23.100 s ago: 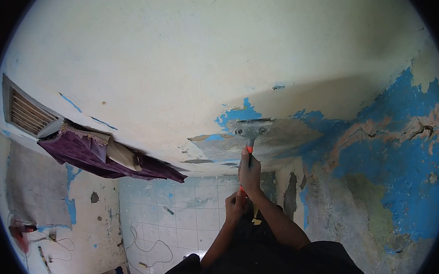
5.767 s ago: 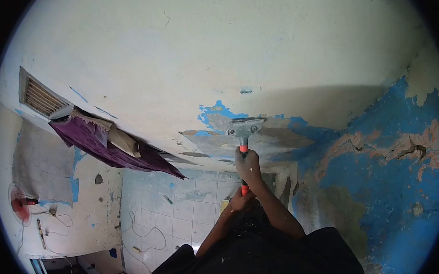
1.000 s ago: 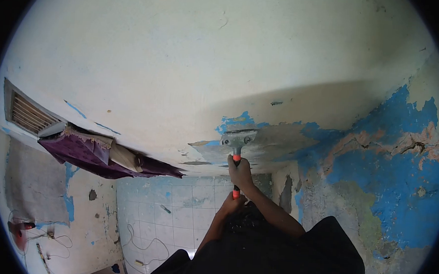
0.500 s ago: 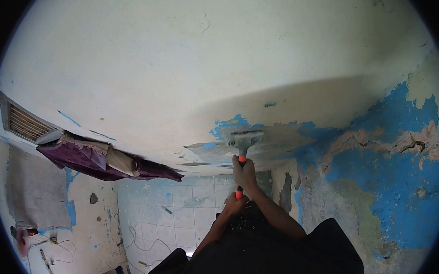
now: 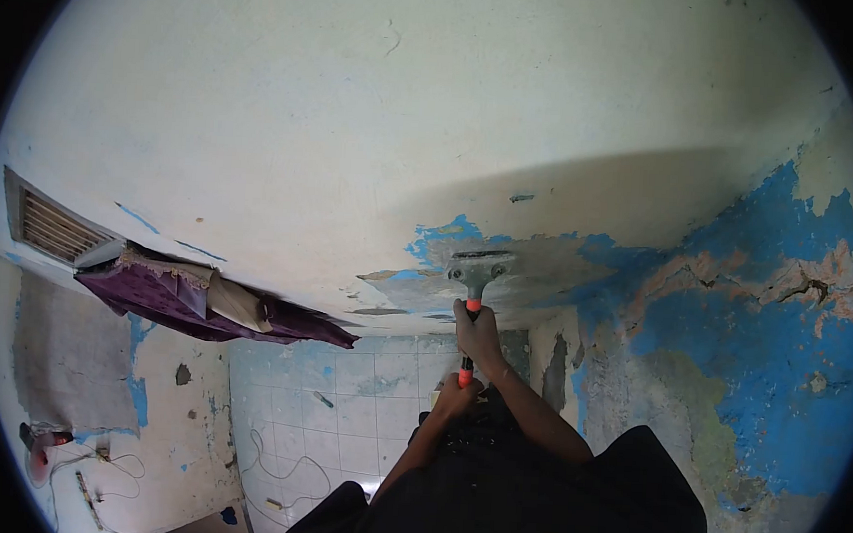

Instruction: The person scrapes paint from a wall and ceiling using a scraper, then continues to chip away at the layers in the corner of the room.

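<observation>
A wide-headed scraper (image 5: 480, 266) with a red and black handle is up against the wall, over a patch of bare grey plaster. My right hand (image 5: 479, 337) is wrapped round the upper part of its handle, just under the head. Lower down, my left hand (image 5: 458, 398) grips the handle near its bottom end. Ragged blue paint (image 5: 448, 231) borders the grey patch to the upper left of the scraper head. Small pale flakes lie on my dark clothing (image 5: 492, 492) below the hands.
Purple cloth (image 5: 179, 302) hangs below a wall vent (image 5: 57, 228) on the left. A cable (image 5: 285, 476) loops over the tiled floor (image 5: 352, 398). Cracked, peeling blue paint (image 5: 768, 381) covers the right wall. A red fan-like object (image 5: 42, 454) sits at lower left.
The scraper head, blurred by motion before, shows sharply now and sits slightly lower against the paint patch. Both hands keep their hold on the handle.
</observation>
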The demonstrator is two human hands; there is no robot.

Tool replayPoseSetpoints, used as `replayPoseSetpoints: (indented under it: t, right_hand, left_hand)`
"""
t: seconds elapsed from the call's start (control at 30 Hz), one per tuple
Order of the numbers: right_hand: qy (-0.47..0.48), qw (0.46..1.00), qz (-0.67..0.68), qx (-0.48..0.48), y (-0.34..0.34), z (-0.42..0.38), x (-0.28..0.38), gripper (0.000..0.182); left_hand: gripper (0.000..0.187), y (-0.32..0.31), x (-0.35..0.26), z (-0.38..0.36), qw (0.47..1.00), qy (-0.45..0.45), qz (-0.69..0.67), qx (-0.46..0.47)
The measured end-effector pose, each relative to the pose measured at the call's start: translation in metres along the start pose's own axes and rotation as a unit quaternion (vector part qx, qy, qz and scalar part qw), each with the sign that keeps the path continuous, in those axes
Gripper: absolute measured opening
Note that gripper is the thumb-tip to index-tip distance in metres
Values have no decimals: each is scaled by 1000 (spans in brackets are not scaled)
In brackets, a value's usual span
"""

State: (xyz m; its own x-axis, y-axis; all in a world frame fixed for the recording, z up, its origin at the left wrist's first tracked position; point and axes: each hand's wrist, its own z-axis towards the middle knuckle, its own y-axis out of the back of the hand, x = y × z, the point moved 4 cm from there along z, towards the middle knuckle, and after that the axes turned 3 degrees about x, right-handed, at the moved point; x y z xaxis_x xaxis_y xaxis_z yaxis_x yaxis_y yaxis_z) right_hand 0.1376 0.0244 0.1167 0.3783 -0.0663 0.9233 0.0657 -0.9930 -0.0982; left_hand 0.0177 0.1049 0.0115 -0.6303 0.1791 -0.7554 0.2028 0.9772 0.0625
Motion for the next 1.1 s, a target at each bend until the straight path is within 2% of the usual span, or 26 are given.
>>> replayPoseSetpoints:
  t: [0.07, 0.13, 0.23, 0.33, 0.43, 0.53, 0.63, 0.7, 0.73, 0.77, 0.83, 1.03, 1.1]
  right_hand:
    - [7, 1000, 5, 2, 2, 6, 0, 45]
    - [12, 999, 28, 18, 1, -9, 32, 45]
    - [67, 994, -77, -33, 1, 11, -18, 44]
    - [74, 997, -32, -12, 1, 6, 4, 45]
    - [16, 1000, -13, -2, 5, -3, 16, 48]
    - [-12, 1000, -6, -4, 5, 1, -2, 48]
    - [1, 997, 54, 57, 9, -12, 33, 47]
    - [42, 999, -14, 0, 13, 6, -7, 47]
    - [64, 996, -49, -26, 12, 7, -6, 46]
    - [51, 998, -28, -17, 14, 6, -7, 46]
    - [21, 1000, 17, -4, 14, -12, 33, 45]
    - [13, 1000, -16, -5, 18, -3, 8, 44]
    - [23, 999, 12, 19, 21, -9, 32, 44]
  left_hand:
    - [25, 2, -8, 4, 1000, -5, -1, 3]
    - [24, 3, -14, -4, 1000, -18, 16, 14]
    - [24, -6, 5, 5, 1000, -13, -16, 14]
    - [24, -4, -16, -8, 999, -2, -31, 9]
    - [24, -9, -7, -3, 999, -10, -43, 29]
    - [23, -6, -10, -5, 1000, -4, 0, 22]
    - [24, -9, -37, -24, 999, -15, -18, 47]
    - [25, -16, -16, -7, 999, -11, -34, 36]
    - [26, -19, -17, -4, 999, -10, -44, 28]
    - [26, -19, -16, -6, 998, -9, -48, 33]
    - [27, -19, -40, -25, 998, -4, -52, 48]
    - [27, -22, -26, -12, 999, 34, 9, 9]
    - [26, -24, -37, -19, 998, 5, -36, 49]
